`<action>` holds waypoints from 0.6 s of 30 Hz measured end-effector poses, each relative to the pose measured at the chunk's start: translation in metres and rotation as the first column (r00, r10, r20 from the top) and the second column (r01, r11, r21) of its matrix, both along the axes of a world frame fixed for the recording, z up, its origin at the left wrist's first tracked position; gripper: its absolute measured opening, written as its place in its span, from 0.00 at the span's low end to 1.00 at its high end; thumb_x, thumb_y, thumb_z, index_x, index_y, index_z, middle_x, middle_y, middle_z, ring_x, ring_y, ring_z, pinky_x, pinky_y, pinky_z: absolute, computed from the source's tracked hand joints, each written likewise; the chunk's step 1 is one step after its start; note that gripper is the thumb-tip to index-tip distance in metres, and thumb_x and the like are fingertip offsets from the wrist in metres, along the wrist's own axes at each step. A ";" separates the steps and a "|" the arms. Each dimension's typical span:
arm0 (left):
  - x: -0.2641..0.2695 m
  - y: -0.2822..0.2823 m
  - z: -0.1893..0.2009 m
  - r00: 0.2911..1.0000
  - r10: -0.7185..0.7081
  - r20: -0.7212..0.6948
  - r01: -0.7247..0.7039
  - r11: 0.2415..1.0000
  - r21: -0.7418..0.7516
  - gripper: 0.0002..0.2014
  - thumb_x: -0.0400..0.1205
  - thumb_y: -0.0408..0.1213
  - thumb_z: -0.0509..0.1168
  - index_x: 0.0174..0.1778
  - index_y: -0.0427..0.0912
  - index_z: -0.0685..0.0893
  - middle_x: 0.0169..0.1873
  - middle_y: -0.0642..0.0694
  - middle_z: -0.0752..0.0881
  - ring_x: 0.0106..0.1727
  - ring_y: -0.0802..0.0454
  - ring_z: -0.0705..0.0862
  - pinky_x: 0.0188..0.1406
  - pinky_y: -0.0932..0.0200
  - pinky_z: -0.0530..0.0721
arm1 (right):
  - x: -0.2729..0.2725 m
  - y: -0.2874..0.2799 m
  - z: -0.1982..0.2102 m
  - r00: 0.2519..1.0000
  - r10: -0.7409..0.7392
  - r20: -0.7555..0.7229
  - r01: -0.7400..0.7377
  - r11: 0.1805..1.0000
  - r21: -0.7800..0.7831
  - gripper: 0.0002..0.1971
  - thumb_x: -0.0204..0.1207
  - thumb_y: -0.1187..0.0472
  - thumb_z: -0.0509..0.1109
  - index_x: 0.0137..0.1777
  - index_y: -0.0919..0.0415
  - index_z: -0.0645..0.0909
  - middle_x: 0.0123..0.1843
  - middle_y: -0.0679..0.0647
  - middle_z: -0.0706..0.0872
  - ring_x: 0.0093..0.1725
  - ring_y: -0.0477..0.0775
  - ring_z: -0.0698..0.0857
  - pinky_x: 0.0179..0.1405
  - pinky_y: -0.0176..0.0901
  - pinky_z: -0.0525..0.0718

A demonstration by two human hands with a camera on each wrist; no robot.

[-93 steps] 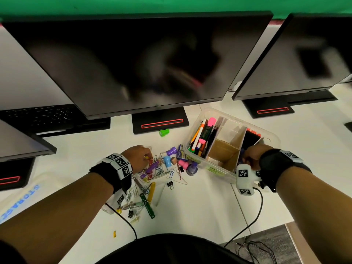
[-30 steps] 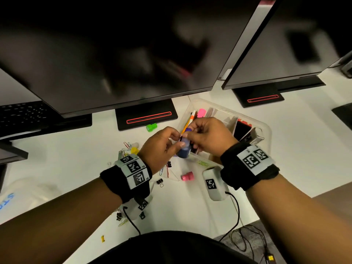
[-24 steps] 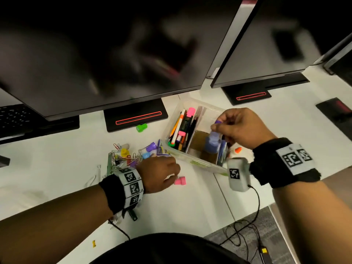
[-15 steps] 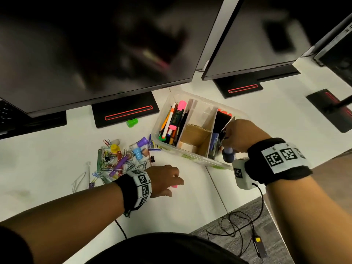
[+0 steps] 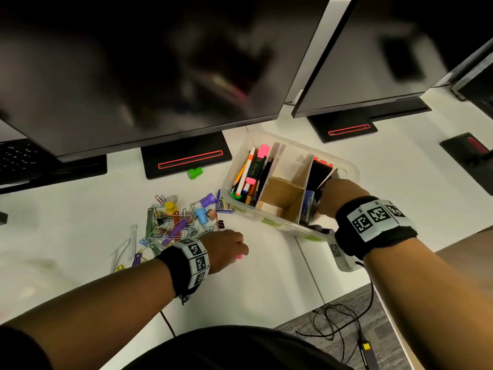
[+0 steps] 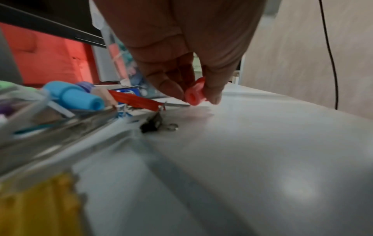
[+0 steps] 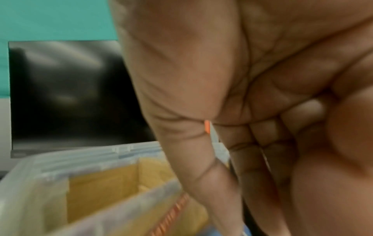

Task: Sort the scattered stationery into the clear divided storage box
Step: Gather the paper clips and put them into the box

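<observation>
The clear divided box (image 5: 352, 169) stands on the white desk, with pens in its left compartment and cardboard dividers in the middle. My right hand (image 5: 333, 198) reaches down into the right compartment, its fingers (image 7: 222, 183) pointing downward. A blue stamp (image 5: 324, 229) shows through the box's front wall just below that hand; the fingertips are hidden, so the hold is unclear. My left hand (image 5: 240, 252) is low on the desk in front of the pile. Thumb and finger pinch a small pink stamp (image 6: 194, 92) that touches the desk.
A pile of paper clips, binder clips and small stamps (image 5: 173, 220) lies left of the box. A black binder clip (image 6: 151, 123) sits near my left hand. A green stamp (image 5: 194, 173) lies by a monitor stand (image 5: 186, 158). Monitors overhang the back. The desk edge is near the box's front right.
My right hand carried the blue stamp from mid-air down into the box's right compartment. My left hand dropped to the desk and closed on the pink stamp.
</observation>
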State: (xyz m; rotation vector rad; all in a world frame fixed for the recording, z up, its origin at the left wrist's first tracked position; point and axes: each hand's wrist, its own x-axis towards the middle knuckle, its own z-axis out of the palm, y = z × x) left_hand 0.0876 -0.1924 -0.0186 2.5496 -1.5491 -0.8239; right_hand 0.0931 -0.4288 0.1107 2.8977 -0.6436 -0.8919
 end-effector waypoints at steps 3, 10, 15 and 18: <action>0.007 0.010 0.005 0.990 0.143 0.002 -0.143 0.989 -0.041 0.18 0.84 0.38 0.58 0.71 0.48 0.71 0.67 0.46 0.76 0.67 0.47 0.77 0.64 0.52 0.79 | 0.006 0.014 0.006 0.985 -0.001 0.170 -0.012 0.997 0.076 0.06 0.75 0.60 0.66 0.40 0.62 0.80 0.33 0.53 0.80 0.35 0.54 0.80 0.38 0.43 0.77; 0.021 0.061 0.018 0.869 0.485 -0.099 -0.494 0.864 -0.100 0.19 0.82 0.31 0.57 0.70 0.46 0.75 0.69 0.45 0.76 0.70 0.47 0.76 0.73 0.53 0.73 | 0.007 0.114 0.024 0.944 0.233 0.234 -0.312 0.862 0.400 0.12 0.78 0.55 0.65 0.47 0.64 0.83 0.45 0.57 0.86 0.45 0.55 0.85 0.42 0.44 0.81; 0.017 0.114 0.022 0.748 0.645 -0.158 -0.664 0.731 -0.158 0.17 0.77 0.32 0.63 0.62 0.47 0.80 0.59 0.45 0.81 0.59 0.45 0.81 0.58 0.60 0.77 | 0.003 0.171 -0.034 0.882 0.454 0.129 -0.465 0.789 0.400 0.14 0.80 0.65 0.58 0.60 0.67 0.81 0.58 0.65 0.84 0.62 0.64 0.82 0.54 0.47 0.78; 0.014 0.137 0.022 0.676 0.718 -0.168 -0.737 0.657 -0.158 0.17 0.79 0.30 0.59 0.62 0.46 0.80 0.60 0.44 0.80 0.60 0.45 0.80 0.59 0.61 0.75 | 0.010 0.185 -0.069 0.893 0.434 0.120 -0.443 0.798 0.408 0.21 0.78 0.70 0.58 0.71 0.63 0.75 0.71 0.63 0.78 0.70 0.61 0.76 0.67 0.44 0.73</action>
